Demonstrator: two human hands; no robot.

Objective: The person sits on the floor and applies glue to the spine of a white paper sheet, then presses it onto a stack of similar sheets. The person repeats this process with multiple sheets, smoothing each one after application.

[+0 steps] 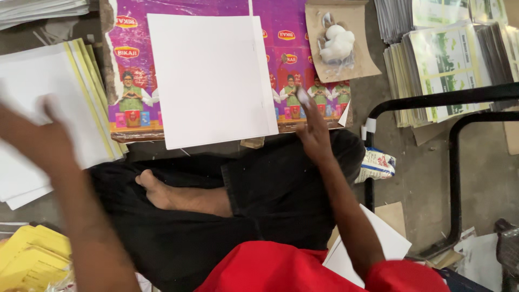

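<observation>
1. Left hand [40, 132]: blurred, fingers spread open, over the white sheet stack [38, 97] at far left. Whether it touches the top sheet, cannot tell.
2. Right hand [312, 127]: open, fingers loosely extended, holding nothing, hovering at the near right corner of the white board [211, 78].
3. White board: plain, blank, rectangular, flat, lying on a purple printed sheet [130, 65] just beyond the crossed legs [216, 200].
4. Brown card [346, 59] far right of the board, with white lumps in clear plastic [336, 43] on it.
5. Printed leaflet stacks [448, 59] far right; black metal frame [448, 119] crosses in front of them.
6. Yellow papers [30, 257] near left; small pouch [377, 164] beside the right knee.
</observation>
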